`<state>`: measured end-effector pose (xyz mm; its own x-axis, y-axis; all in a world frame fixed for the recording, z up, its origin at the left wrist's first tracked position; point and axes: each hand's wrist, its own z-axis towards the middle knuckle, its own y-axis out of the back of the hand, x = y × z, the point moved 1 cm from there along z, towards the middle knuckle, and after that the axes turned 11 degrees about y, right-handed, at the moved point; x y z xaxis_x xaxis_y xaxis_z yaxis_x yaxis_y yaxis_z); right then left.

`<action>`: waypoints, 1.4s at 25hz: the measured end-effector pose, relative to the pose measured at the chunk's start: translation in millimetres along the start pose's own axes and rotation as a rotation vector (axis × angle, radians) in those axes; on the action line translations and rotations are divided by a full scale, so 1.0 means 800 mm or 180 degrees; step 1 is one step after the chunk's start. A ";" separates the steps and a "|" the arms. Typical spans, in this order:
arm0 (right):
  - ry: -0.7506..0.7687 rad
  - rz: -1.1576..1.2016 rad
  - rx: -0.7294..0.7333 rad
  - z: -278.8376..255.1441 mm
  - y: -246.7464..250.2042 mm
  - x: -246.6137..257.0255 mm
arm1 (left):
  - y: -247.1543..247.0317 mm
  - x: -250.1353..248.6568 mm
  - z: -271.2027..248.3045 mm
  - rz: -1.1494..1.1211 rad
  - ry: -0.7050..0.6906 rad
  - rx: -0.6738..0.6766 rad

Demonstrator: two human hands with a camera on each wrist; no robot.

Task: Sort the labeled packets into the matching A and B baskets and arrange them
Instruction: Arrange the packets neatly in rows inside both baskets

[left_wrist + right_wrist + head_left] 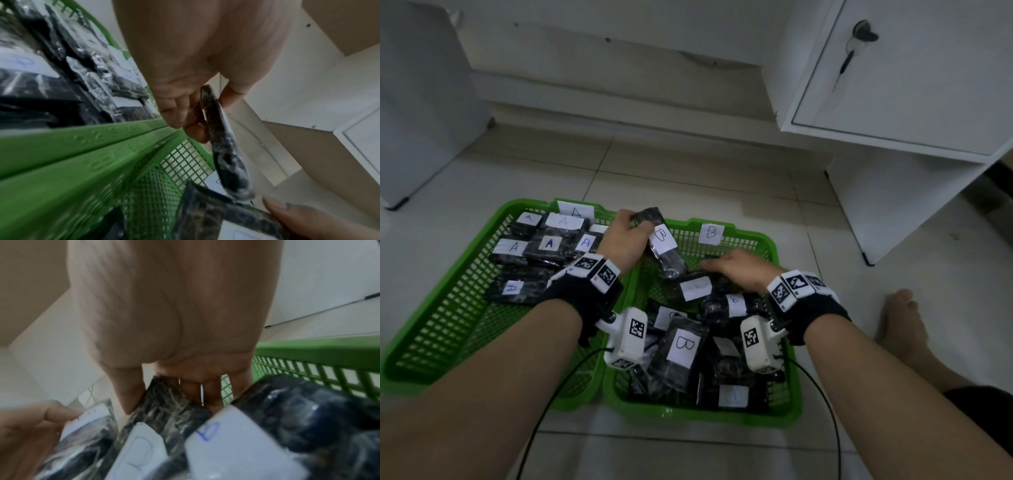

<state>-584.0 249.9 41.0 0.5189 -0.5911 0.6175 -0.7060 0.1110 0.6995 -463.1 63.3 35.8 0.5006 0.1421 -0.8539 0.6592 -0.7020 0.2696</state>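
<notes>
Two green mesh baskets stand side by side on the floor. The A basket (431,329) on the left holds several black packets with A labels. The B basket (705,416) on the right holds a heap of B packets. My left hand (635,226) grips a black packet labelled B (666,251) and holds it tilted above the B basket's far left corner; it appears edge-on as the held packet (224,146). My right hand (719,267) lies low in the B basket and pinches the top edge of another packet (164,408) between thumb and fingers. That packet's label is faint.
A white cabinet (893,85) with a key in its door stands at the right, and a white unit (414,102) at the left. A bare foot (904,318) rests on the tiles right of the B basket. Black cables run from the wrist cameras toward me.
</notes>
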 end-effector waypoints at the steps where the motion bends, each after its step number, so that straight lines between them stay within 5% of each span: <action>1: -0.0020 0.0093 -0.0072 -0.005 0.000 0.001 | 0.002 -0.003 -0.004 0.0147 -0.0036 0.0024; 5: 0.0151 -0.0064 -0.0545 -0.030 -0.003 0.005 | 0.009 -0.016 -0.023 0.0745 -0.0227 0.0153; 8: 0.0224 -0.0518 -0.1184 -0.046 -0.012 -0.002 | 0.003 -0.010 -0.048 0.2068 -0.0277 0.0860; 12: 0.0467 -0.0221 -0.1541 -0.070 -0.016 -0.012 | -0.007 0.012 -0.080 0.2687 0.0009 0.1692; 18: 0.0533 -0.0348 -0.0887 -0.083 -0.039 -0.017 | -0.024 0.024 -0.074 0.4488 -0.1005 0.1071; 23: 0.0586 -0.0363 -0.0687 -0.085 -0.062 -0.031 | -0.040 0.048 -0.059 0.5194 -0.0805 0.0955; 26: 0.0593 -0.0100 -0.0532 -0.085 -0.058 -0.031 | -0.038 0.044 -0.053 0.4785 -0.0881 0.1100; 30: 0.0604 0.0028 -0.0543 -0.081 -0.057 -0.035 | -0.018 0.020 -0.052 0.3122 -0.1235 0.0715; 33: 0.0717 0.0295 -0.0780 -0.078 -0.054 -0.034 | 0.004 0.001 -0.045 0.1962 -0.1150 0.0252; 35: 0.0685 0.0281 -0.0800 -0.075 -0.053 -0.028 | 0.010 -0.004 -0.038 0.1453 -0.0903 0.0371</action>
<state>-537.1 306.0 19.2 0.5698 -0.3914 0.7226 -0.6257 0.3634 0.6903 -442.7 78.6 54.0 0.5396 -0.3773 -0.7526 0.3360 -0.7231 0.6034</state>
